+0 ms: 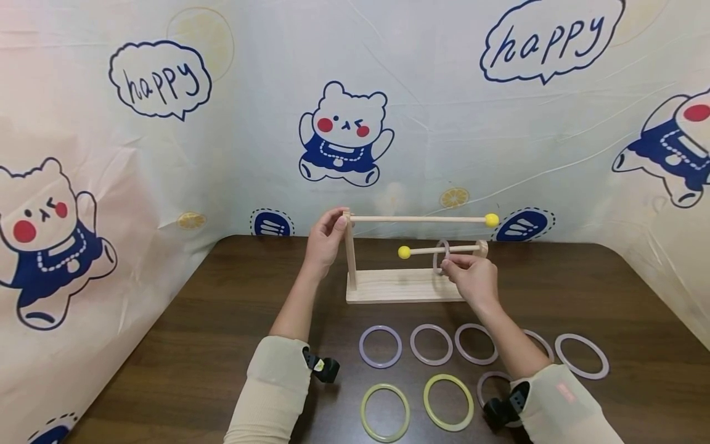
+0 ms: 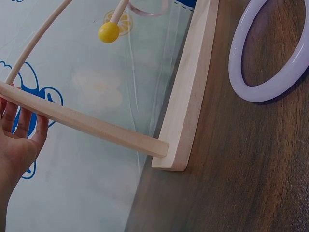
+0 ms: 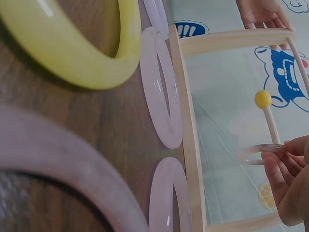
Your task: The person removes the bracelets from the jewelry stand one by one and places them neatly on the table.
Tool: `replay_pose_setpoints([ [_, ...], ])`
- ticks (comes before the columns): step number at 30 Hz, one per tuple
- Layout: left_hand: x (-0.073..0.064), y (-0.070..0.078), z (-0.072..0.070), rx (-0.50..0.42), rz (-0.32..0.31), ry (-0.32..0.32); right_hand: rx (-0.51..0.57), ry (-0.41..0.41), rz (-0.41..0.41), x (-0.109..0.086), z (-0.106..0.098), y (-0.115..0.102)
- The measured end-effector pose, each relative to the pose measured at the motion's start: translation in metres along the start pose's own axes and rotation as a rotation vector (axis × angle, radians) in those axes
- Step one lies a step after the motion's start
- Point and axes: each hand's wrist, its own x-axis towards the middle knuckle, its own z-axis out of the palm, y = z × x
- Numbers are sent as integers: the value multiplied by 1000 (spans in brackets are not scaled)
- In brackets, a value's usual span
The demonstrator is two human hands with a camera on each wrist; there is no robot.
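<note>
A wooden stand has a flat base, a tall post at the left and a shorter one at the right. Each post bears a rod tipped with a yellow ball. My left hand grips the top of the tall post, thumb on the near side. On the lower rod hangs a pale pinkish ring, which the rod passes through. My right hand pinches that ring between thumb and fingers. The upper rod carries no ring.
In front of the stand, several rings lie flat on the dark wooden table: a purple ring, pale pink ones such as a ring, and two yellow-green ones, including a ring. A printed cloth hangs behind.
</note>
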Motion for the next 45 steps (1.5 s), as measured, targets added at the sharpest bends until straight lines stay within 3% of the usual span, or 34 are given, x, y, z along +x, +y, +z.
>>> replay_pose_setpoints([
  [25, 0, 0, 0, 7, 1, -3, 128, -54, 14, -3, 11, -8],
  [45, 0, 0, -1, 26, -5, -8, 265, -120, 72, -1, 20, -11],
])
